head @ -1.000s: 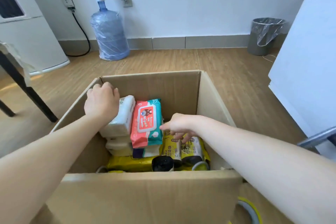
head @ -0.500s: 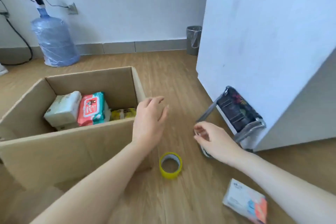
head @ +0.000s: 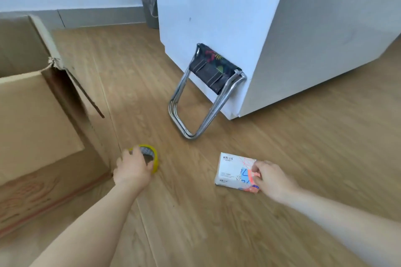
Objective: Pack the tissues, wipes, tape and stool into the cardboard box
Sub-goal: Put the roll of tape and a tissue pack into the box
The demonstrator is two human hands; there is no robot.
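On the wooden floor (head: 282,158) just right of the box (head: 39,119), three of the task's things are not yet packed. The tape (head: 152,155), a yellow roll, lies flat close to the box's near corner. The left hand (head: 132,169) rests over it, fingers curled around the rim, though I cannot tell whether they have closed into a firm grip. The tissues (head: 233,171), one white pack with red and blue print, lie well to the right; the right hand (head: 271,179) is at their right end with fingertips touching the wrapper, apparently pinching the edge. The stool (head: 206,86), folded, leans against the white cabinet (head: 217,17) beyond both hands, untouched. From this angle the box's inside is hidden, so its contents cannot be judged now.

Half a second ago both hands were in the air: the left open above the tape, the right reaching near the stool's frame. Since then they have dropped onto the tape and tissues, and the view has swung right, pushing the box to the left edge. Earlier views showed wipes and other packs already inside. My judgement: the task is past halfway, with tape, tissues and stool left.
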